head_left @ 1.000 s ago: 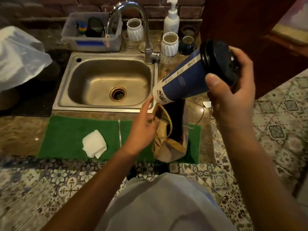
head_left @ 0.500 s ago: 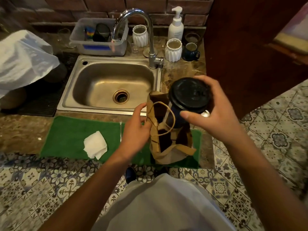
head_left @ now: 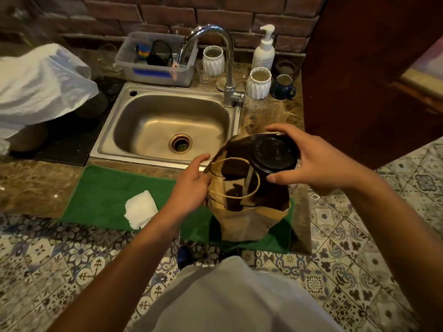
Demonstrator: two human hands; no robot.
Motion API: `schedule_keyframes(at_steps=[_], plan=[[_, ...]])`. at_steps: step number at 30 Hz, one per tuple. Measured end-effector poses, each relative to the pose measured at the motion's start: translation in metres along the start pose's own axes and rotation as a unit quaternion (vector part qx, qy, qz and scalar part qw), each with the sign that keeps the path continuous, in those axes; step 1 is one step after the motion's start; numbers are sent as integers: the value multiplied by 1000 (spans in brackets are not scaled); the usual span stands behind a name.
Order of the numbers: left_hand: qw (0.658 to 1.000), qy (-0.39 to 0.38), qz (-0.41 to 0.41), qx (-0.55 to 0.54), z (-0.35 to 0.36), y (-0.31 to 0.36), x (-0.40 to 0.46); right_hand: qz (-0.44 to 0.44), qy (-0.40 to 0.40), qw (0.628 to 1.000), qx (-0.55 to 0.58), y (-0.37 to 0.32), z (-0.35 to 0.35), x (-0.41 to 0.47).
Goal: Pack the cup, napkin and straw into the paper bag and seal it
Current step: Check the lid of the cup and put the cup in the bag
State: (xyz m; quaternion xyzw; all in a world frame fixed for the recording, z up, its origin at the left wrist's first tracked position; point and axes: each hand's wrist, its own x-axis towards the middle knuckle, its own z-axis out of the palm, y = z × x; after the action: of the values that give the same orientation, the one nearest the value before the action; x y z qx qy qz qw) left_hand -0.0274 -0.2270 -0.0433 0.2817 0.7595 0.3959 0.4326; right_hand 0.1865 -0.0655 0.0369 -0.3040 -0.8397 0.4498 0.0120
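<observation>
On the green mat (head_left: 103, 195), front of sink (head_left: 167, 125):
Bag (head_left: 249, 219): upright, mouth open.
Cup (head_left: 274, 155): lid up, inside bag mouth, right side.
Right hand (head_left: 318, 161): fingers clasped round cup lid.
Left hand (head_left: 191, 185): gripping bag's left rim.
Napkin (head_left: 140, 209): on mat, left of bag, apart.
Straw: cannot tell.

matt paper bag (head_left: 247, 219), perhaps plastic lid (head_left: 274, 153)
</observation>
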Motion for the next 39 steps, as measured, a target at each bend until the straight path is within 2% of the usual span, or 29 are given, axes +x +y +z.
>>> schedule_keyframes(at_steps=[3,6,9,11,14,16,19,22,28,34,37,39], plan=[[997,-59,-26,-41,-4,0,-1,27,8,996,81,-1,-12,4],[995,-71,-38,-56,-3,-3,-1,43,4,997,62,-6,-12,7],[996,-72,-32,-38,0,-9,3,18,-35,997,-60,-17,4,13],[998,-63,-18,-26,2,-7,5,-15,-65,982,-178,-17,19,23],[996,-63,33,52,2,2,1,-5,-106,905,-412,-7,41,41],[992,-59,63,92,1,5,-3,23,-117,873,-472,-5,49,52],[980,2,105,171,0,3,3,41,-130,861,-490,-6,57,66],[976,33,116,180,-4,1,11,45,-141,863,-483,-5,67,77],[976,40,120,177,-7,-1,9,48,-136,868,-475,-1,78,86],[978,29,116,171,-7,-3,9,34,-100,847,-521,-5,81,79],[983,7,115,145,-8,-6,8,9,-71,864,-499,-17,72,67],[989,-9,111,99,-9,-8,8,24,-44,897,-439,-34,53,56]])
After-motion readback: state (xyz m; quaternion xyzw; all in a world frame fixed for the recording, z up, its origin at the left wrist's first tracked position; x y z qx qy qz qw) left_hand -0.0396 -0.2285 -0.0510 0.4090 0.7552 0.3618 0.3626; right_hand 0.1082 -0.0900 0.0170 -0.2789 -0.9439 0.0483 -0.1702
